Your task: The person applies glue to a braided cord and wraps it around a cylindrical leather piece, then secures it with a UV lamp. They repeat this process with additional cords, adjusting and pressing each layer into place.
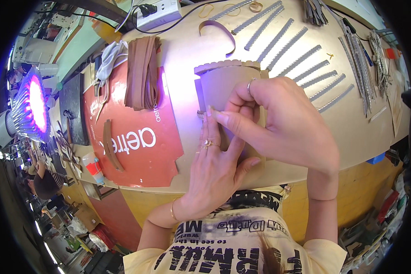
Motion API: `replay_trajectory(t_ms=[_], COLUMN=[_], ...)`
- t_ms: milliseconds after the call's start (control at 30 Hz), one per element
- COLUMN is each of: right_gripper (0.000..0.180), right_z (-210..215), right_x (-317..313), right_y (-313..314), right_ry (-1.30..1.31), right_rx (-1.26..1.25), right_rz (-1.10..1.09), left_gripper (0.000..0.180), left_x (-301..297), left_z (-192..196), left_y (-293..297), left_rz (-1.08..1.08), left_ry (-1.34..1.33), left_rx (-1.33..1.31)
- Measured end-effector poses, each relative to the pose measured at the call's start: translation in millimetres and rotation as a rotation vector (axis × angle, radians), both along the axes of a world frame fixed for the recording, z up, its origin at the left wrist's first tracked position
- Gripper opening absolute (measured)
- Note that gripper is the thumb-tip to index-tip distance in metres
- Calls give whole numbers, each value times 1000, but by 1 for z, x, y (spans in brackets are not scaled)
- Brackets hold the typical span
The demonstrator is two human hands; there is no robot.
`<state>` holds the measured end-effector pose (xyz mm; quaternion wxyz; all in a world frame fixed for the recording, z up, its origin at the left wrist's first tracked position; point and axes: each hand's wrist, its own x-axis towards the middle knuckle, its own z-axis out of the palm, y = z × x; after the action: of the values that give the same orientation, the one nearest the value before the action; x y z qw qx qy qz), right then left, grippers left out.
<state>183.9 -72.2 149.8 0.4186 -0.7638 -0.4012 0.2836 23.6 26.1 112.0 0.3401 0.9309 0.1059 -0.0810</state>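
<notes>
On the table in front of me lies a flat brown piece (221,86), like leather or board, with a scalloped strip (242,64) along its far edge. My left hand (210,157) rests on its near left part, fingers stretched forward and thumb out to the right. Over the same piece, my right hand (287,118) is bent inward, thumb and forefinger pinched together beside the left fingertips. What the pinch holds, if anything, is too small to make out. A small greyish bit shows at the piece's left edge by those fingertips. The piece's near part is hidden under my hands.
Grey zigzag-edged strips (291,45) fan out at the far right, near a curled brown strip (223,31). Left stand a red sheet (153,171), a stack of brown strips (141,73), a small bottle (93,167) and a glowing lamp (35,109). A power strip (159,17) sits far back.
</notes>
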Motion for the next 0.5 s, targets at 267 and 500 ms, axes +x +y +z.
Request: replay_trajectory(t_ms=[267,500], right_gripper=[20,23], right_z=[-20,-34], right_x=[10,5], right_y=[-28,-36], right_ry=[216,272], right_rx=[-182,-135], right_rz=[-206,-245], left_gripper=[66,67], left_x=[-1,-2], left_z=[2,0], left_y=[-1,1], left_rz=[12,-8], left_ry=[-25,-44], left_rx=[3,10])
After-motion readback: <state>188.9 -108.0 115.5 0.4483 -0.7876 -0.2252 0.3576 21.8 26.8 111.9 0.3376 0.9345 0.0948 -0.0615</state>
